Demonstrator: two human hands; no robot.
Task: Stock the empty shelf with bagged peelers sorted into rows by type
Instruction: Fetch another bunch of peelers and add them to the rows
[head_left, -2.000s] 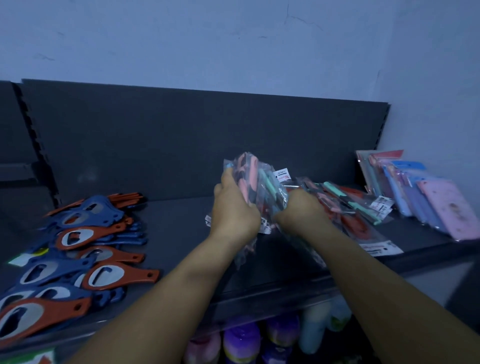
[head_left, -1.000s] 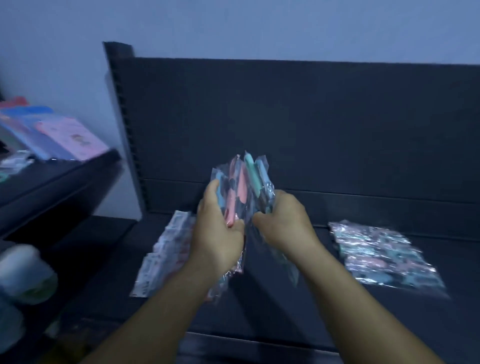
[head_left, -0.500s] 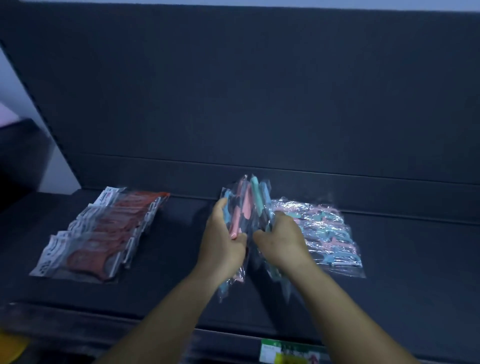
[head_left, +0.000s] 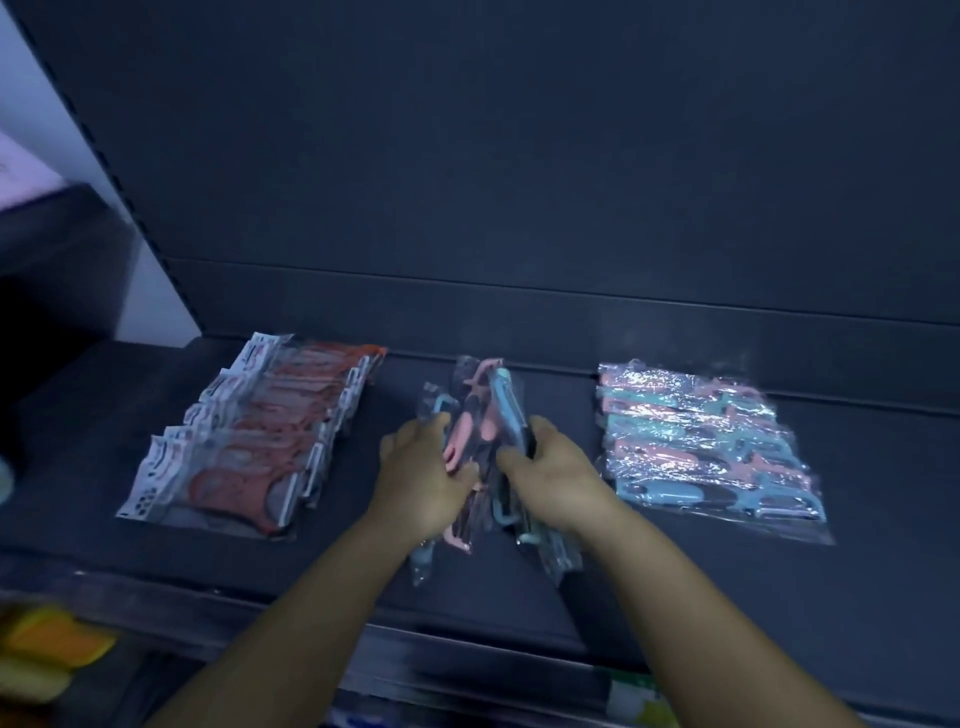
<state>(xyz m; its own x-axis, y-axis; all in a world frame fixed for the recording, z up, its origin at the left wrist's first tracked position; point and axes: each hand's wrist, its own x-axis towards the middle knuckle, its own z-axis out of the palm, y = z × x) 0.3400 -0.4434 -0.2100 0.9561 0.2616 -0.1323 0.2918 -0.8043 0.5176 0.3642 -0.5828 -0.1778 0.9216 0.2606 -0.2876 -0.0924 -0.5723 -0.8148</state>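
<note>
Both hands are on the bunch of bagged peelers (head_left: 485, 415) mid-shelf; left hand (head_left: 423, 480) has its fingers curled round the left side of the bunch, right hand (head_left: 558, 480) grips the right side, pink and blue handles fanning out toward the far back panel. Row of red peelers (head_left: 260, 441) lies on the dark shelf (head_left: 519, 592) to the left; pink-and-blue row (head_left: 706, 447) lies to the right, both apart from the hands.

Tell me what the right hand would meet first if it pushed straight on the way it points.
Beyond the bundle of bagged peelers the right hand grips, probably bare shelf, then its back panel; depth is unclear.
</note>
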